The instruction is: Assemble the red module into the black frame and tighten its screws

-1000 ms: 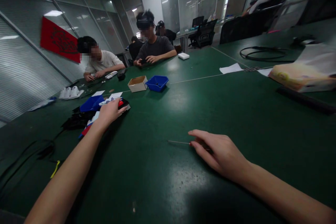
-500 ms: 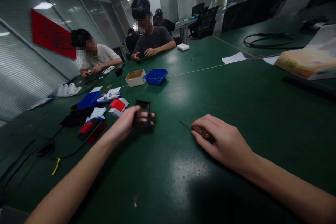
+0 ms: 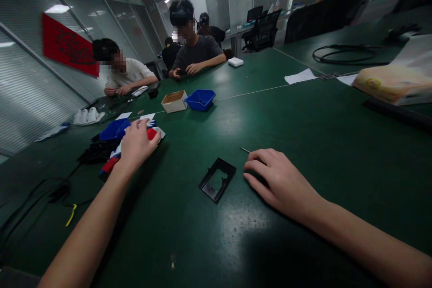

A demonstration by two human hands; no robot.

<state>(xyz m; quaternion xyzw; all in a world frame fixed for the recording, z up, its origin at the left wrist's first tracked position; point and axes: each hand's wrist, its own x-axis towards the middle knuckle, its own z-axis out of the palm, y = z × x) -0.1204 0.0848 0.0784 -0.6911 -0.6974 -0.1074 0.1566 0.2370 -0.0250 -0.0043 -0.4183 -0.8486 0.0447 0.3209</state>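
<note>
The left hand (image 3: 137, 144) is stretched out toward the left edge of the desk (image 3: 303, 135), palm down on a heap of red and white pieces (image 3: 153, 133). Its fingers are bent over the heap, but whether they grip anything cannot be told (the back of the hand hides them). Just left of the heap lies a blue tray (image 3: 114, 129), with a dark tangle beside it.

The right hand (image 3: 281, 182) lies nearer the middle of the desk, fingers curved down and loosely closed over something hidden beneath them. Only a thin metal shaft (image 3: 245, 150) pokes out past the fingertips, so a firm grasp cannot be confirmed.

Between the two hands, just left of the right one and not touched by either, a black frame (image 3: 218, 179) lies flat on the green surface.

Farther off toward the far edge stand a cardboard box (image 3: 174, 101) and a blue bin (image 3: 201, 99), side by side. Two people sit at that edge — their own hands busy on the desk.
</note>
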